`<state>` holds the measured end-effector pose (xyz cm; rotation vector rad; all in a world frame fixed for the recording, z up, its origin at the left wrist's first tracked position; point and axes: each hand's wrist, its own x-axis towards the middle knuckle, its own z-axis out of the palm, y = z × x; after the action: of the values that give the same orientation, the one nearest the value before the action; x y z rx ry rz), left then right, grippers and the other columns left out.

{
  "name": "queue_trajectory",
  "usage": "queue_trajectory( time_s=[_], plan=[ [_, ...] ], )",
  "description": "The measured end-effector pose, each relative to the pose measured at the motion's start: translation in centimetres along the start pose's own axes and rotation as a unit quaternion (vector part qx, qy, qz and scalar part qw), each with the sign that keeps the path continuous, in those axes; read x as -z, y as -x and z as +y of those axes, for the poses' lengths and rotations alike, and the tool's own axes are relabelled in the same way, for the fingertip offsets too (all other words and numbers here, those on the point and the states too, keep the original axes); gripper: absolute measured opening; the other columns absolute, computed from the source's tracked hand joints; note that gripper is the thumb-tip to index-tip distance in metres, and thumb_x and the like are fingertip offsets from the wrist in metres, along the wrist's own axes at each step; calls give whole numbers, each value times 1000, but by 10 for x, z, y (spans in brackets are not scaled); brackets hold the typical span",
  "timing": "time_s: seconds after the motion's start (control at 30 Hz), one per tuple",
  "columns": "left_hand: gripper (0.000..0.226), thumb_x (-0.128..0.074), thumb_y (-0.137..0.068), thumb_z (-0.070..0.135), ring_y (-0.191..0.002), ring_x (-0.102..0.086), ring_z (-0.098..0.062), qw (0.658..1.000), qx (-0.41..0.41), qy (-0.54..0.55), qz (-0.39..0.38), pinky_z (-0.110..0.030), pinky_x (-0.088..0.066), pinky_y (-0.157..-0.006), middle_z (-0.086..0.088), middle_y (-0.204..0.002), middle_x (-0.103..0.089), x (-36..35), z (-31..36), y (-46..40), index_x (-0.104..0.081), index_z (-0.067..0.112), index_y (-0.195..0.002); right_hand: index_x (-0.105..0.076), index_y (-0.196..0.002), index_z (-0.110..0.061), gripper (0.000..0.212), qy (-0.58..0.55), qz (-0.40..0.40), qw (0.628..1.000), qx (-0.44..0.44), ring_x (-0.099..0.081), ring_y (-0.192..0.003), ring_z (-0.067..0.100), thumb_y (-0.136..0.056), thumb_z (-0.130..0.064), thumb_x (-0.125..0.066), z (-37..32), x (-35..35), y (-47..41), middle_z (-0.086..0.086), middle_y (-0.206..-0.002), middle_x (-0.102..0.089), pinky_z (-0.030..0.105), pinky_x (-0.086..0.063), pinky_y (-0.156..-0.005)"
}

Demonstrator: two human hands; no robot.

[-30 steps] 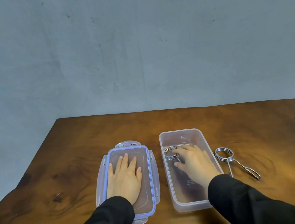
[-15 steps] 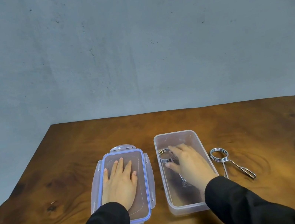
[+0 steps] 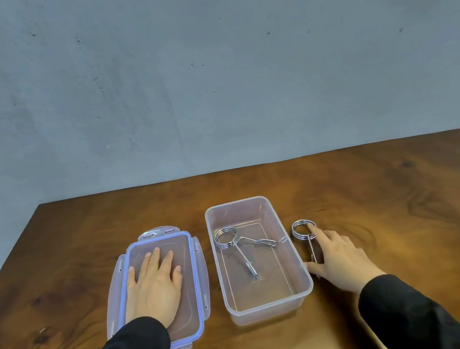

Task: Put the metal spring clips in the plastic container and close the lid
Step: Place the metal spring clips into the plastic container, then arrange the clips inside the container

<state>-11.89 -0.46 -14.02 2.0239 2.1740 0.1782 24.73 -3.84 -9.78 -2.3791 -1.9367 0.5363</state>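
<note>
a person's right hand settles over the second metal spring clip on the wooden table, just right of the open plastic container. the forefinger touches the clip's coiled ring and the thumb sits near the tips of its two arms; the fingers are spread and not yet closed on it, so nothing is gripped. the left hand lies flat, fingers apart, pressing the blue-sealed lid, which rests on the table left of the container with its latch flaps splayed out.

inside the container lies one clip, coil toward the far left corner, its arms fanning toward the middle of the floor. the rest of the tub holds nothing, leaving ample room for the second.

the clip looks like stiff, bright steel wire: rigid, smooth and probably slippery, light enough for a pinch yet likely to skate on the polished wood. the surest hold appears to be across both arms near the coil, or a finger hooked through the ring. dropped, it would likely clatter and bounce against the thin plastic wall.
</note>
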Motion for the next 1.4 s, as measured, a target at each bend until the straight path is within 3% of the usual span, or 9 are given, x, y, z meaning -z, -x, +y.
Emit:
queue_trajectory(
  time_s=[0.17, 0.33, 0.53, 0.6, 0.73, 0.83, 0.93, 1.13, 1.4],
  plan=[
    [56, -24, -102, 47, -152, -22, -21, 1000, 0, -4, -1, -46, -8, -125, 2, -165, -26, 0, -1, -1, -29, 29, -155, -24, -155, -38, 67, 41, 72, 997, 12, -39, -138, 26, -96, -51, -53, -3, -10, 2, -2, -156, -41, 54, -38, -106],
    [56, -25, -102, 47, -152, -22, -21, 1000, 1, -2, 0, -45, -7, -124, 2, -165, -27, -1, 0, -1, -30, 29, -155, -30, -153, -39, 59, 26, 85, 996, 12, -39, -137, 26, -99, -46, -51, -3, -10, -2, -3, -155, -43, 54, -35, -106],
    [54, -26, -103, 46, -152, -20, -20, 1000, 1, 0, -3, -45, -7, -125, 3, -166, -24, 4, 2, 3, -27, 30, -155, -38, -150, -35, 52, -71, 182, 980, 31, -40, -134, 28, -100, -37, -53, -17, 35, -9, 0, -151, -47, 54, -34, -104],
    [54, -26, -104, 47, -153, -19, -19, 1000, 3, 4, -3, -44, -7, -125, 3, -166, -23, 5, 4, 4, -26, 31, -155, -38, -150, -34, 53, -99, 205, 971, 76, -40, -135, 27, -100, -37, -53, -34, 62, -9, -1, -152, -46, 54, -34, -105],
    [54, -25, -104, 47, -153, -17, -19, 1000, 5, 14, -1, -44, -4, -125, 4, -167, -21, 8, 6, 6, -25, 32, -156, -36, -150, -41, 53, -98, 137, 958, 234, -39, -133, 20, -100, -41, -52, -86, 91, 6, -8, -151, -45, 50, -32, -104],
    [54, -23, -104, 47, -153, -15, -19, 1000, 5, 17, -3, -44, -2, -125, 3, -167, -20, 9, 6, 6, -25, 31, -156, -35, -149, -45, 52, -68, 65, 955, 281, -37, -134, 19, -100, -41, -51, -124, 80, 15, -11, -151, -45, 51, -30, -107],
    [54, -23, -104, 48, -153, -16, -19, 1000, 7, 21, 2, -45, -2, -125, 3, -167, -21, 7, 5, 5, -26, 32, -156, -39, -146, -46, 49, -51, 18, 965, 258, -37, -136, 23, -100, -40, -50, -141, 50, 11, -9, -147, -49, 53, -27, -114],
    [54, -22, -104, 48, -154, -15, -18, 999, 5, 36, 2, -45, -2, -125, 4, -167, -21, 6, 1, 4, -27, 32, -156, -42, -142, -46, 46, -23, 66, 977, 202, -44, -127, 23, -98, -39, -50, -140, 24, -8, -7, -139, -55, 50, -32, -104],
    [55, -22, -104, 49, -154, -14, -19, 1000, 0, 31, 3, -45, -2, -125, 3, -167, -21, 4, -1, 3, -26, 31, -156, -40, -147, -40, 50, 32, 37, 978, 202, -42, -130, 26, -98, -33, -49, -147, 10, -15, -6, -146, -52, 49, -32, -106]
  ],
)
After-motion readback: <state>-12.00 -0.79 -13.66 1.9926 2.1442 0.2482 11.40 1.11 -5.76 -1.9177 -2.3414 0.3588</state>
